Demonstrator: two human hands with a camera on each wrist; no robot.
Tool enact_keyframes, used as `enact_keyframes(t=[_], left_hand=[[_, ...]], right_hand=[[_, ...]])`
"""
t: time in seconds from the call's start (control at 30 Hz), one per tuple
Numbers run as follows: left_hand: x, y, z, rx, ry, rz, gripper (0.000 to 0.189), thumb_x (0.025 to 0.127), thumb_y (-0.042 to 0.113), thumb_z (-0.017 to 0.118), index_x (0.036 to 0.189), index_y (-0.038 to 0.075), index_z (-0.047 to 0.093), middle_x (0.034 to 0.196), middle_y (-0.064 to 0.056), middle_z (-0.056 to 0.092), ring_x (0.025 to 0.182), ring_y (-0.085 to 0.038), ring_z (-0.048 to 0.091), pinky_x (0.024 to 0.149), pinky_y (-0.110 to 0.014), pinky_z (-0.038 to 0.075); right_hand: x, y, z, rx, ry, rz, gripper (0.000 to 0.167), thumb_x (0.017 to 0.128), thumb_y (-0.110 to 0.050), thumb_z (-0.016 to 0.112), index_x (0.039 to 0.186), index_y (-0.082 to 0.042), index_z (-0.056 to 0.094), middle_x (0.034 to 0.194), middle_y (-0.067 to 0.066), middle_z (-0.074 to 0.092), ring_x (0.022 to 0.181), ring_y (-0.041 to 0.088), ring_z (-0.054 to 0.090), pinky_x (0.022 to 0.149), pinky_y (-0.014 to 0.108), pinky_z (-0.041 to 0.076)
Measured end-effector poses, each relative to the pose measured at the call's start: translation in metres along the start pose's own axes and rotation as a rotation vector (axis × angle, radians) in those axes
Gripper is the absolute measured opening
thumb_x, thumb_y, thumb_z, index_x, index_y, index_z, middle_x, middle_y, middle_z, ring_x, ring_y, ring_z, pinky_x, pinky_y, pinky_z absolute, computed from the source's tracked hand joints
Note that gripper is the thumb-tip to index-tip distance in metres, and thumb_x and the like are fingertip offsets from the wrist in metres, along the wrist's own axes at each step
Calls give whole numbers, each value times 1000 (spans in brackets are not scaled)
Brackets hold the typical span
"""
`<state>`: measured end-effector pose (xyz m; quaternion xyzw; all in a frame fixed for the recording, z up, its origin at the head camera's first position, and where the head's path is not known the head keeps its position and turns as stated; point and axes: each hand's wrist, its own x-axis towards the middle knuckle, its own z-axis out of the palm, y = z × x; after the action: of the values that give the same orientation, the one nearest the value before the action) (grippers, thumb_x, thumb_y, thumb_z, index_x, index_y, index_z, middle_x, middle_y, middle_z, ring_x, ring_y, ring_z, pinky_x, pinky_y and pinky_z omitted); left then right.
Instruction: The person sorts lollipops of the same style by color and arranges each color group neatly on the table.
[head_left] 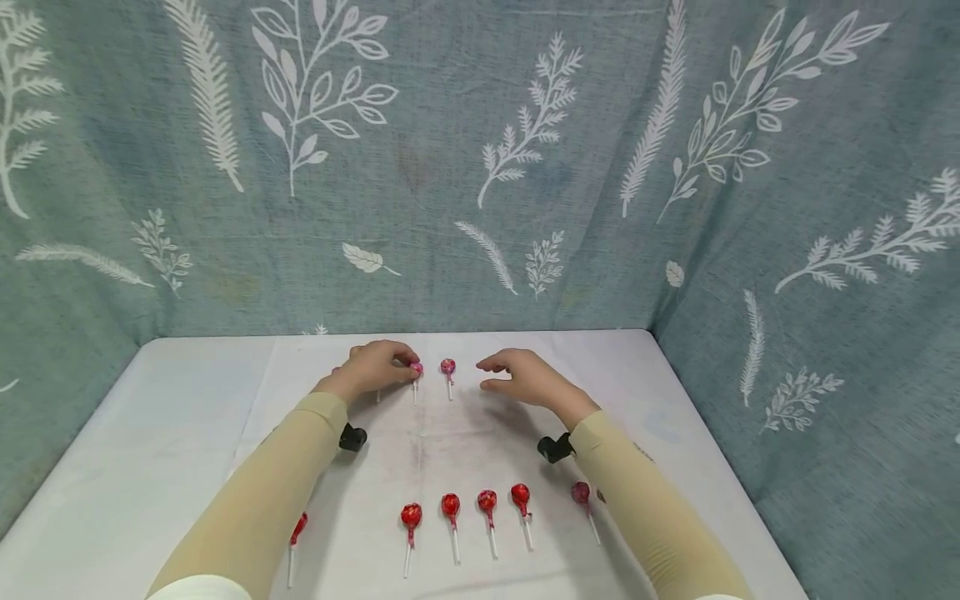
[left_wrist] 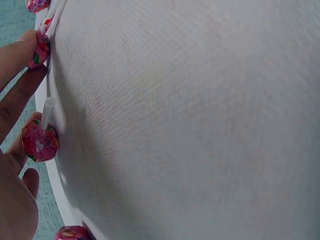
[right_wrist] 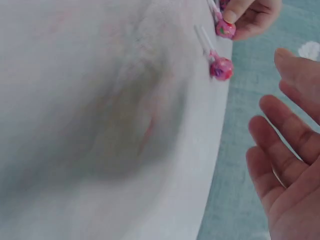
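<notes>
Remotely, I see the left hand pinching one lollipop, perhaps to align it beside a second lollipop, the right hand empty, fingers spread.

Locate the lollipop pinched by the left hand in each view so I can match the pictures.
Head: the lollipop is left of centre, a little below mid-height, at the fingertips of the left hand.
Left wrist: the lollipop is near the upper left corner.
Right wrist: the lollipop is near the top, right of centre.
Shared landmark: the left hand, pinching it in all three.
</notes>
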<state>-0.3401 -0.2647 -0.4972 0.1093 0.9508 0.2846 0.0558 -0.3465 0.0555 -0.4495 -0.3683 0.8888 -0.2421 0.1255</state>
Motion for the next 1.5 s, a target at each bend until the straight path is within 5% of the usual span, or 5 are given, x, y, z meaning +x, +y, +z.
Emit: enact_keyframes(t=[0.73,0.93,1.37,1.5], left_hand=[[1,4,-2,-14,-11,-5,24,90,36,74,110,23,72,106,7,70,107,-22,61,97,-60,23],[2,4,0,-9,-16,-7,24,91,37,73,110,24,72,108,6,70,109,-23,60,99,-61,22],[4,1,1,-20,-14,1,24,90,37,74,110,23,72,106,5,70,108,-24,59,96,-61,23],[6,0,3,-11,-16,-5,25,90,38,73,110,23,72,106,5,70,107,-23,60,96,-60,25]], right_hand=[[-136,36,-6,128,89,100,39,92,-33,73,125,-14,69,121,-7,66,118,18,58,99,51,45],[-165,44,3,122,112,127,37,90,-35,74,121,-15,71,117,-12,66,116,17,59,98,47,47],[-199,51,16,138,54,111,36,89,-35,75,118,-13,73,123,1,61,119,28,53,99,53,43],[-201,52,20,76,45,82,41,88,-41,75,116,-11,74,114,-4,64,104,22,57,90,44,49]])
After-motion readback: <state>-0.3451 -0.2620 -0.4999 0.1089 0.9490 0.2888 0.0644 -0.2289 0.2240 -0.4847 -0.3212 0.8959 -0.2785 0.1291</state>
